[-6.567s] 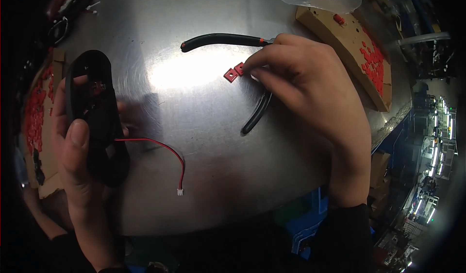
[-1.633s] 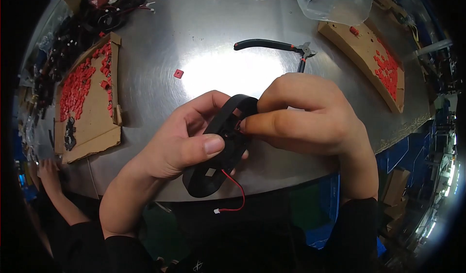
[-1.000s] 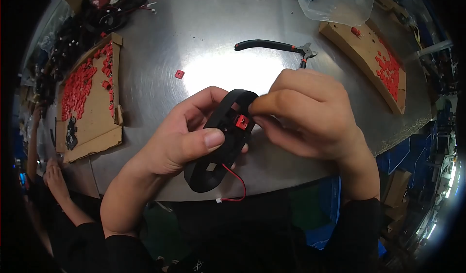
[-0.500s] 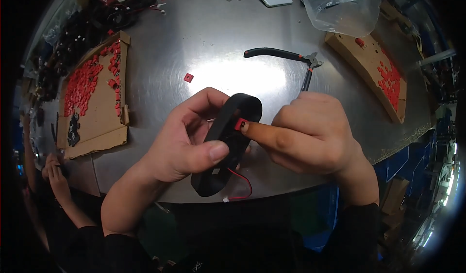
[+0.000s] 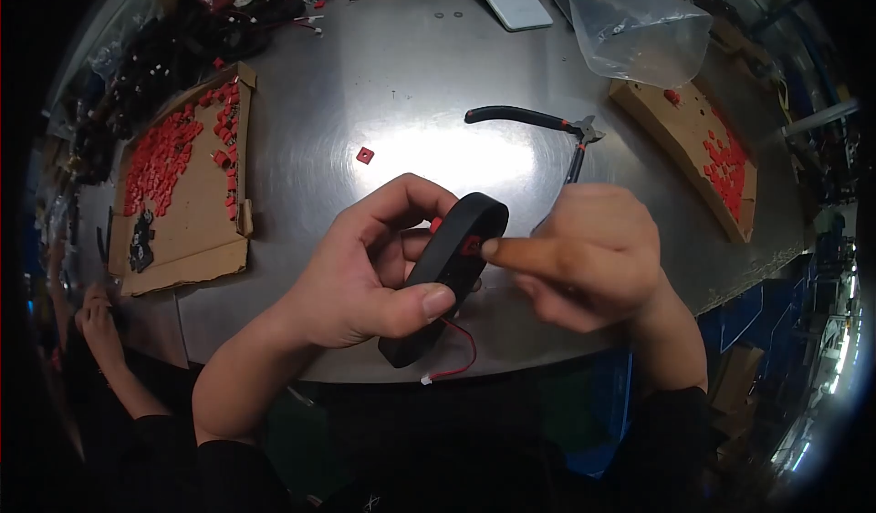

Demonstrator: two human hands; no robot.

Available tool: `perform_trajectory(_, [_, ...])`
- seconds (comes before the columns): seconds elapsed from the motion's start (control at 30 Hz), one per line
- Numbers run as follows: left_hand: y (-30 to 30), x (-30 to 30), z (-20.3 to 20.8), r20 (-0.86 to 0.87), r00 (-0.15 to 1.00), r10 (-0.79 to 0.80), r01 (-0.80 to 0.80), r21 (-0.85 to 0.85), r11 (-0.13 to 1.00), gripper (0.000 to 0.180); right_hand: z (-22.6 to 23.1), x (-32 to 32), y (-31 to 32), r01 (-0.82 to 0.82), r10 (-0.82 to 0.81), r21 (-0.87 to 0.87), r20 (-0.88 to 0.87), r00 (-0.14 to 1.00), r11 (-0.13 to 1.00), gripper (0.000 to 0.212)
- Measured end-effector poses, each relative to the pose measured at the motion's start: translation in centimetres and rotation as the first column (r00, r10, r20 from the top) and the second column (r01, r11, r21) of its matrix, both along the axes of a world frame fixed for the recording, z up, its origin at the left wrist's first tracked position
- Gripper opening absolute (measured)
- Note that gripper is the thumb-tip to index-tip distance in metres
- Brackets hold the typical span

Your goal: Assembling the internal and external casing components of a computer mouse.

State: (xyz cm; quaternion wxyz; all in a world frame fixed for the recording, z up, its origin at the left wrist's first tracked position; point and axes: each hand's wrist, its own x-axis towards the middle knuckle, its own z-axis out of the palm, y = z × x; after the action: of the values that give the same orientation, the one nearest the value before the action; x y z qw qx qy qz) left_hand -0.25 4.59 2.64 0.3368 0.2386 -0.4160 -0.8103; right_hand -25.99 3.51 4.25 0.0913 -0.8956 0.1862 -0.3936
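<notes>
My left hand (image 5: 351,280) is closed round a black oval housing (image 5: 445,256), tilted, with the thumb along its near side. A small red square piece (image 5: 470,246) sits inside the housing. The index finger of my right hand (image 5: 593,257) stretches out to that piece, its tip at the piece's edge. The other right fingers are curled, and I see nothing held in them. A bit of red (image 5: 435,225) shows on the housing's far side, by my left fingers. From the lower end hangs a red wire (image 5: 472,349) with a white connector (image 5: 426,380).
A cardboard tray of red pieces (image 5: 246,166) lies left, another (image 5: 630,102) right. Cutting pliers (image 5: 520,116) and a loose red square (image 5: 365,155) lie between. Farther back are a white phone (image 5: 516,6), a plastic bag (image 5: 630,34) and cables (image 5: 196,38). Another person's hand (image 5: 99,321) is far left.
The housing and my left hand have shifted slightly right and the housing has turned more on edge. The red piece sits deeper in it. My right index finger has followed; its thumb has dropped away.
</notes>
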Motion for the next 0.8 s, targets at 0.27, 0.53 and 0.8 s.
perform_trajectory(0.27, [-0.4, 0.4, 0.6, -0.004, 1.0, -0.014, 0.014, -0.01, 1.0, 0.068, 0.0, 0.1, 1.0, 0.113, -0.162, 0.324, 0.129, 0.978, 0.939, 0.011])
perform_trajectory(0.53, [-0.3, -2.0, -1.2, 0.027, 0.89, 0.455, -0.375, -0.526, 0.764, 0.06, -1.9, 3.7, 2.4, -0.116, -0.166, 0.87, 0.22, 0.961, 0.48, 0.091])
perform_trajectory(0.8, [-0.6, -2.1, -1.4, -0.024, 0.852, 0.523, -0.475, -0.455, 0.753, 0.058, -1.2, 4.2, 2.1, 0.0, -0.236, 0.813, 0.169, 0.957, 0.582, 0.086])
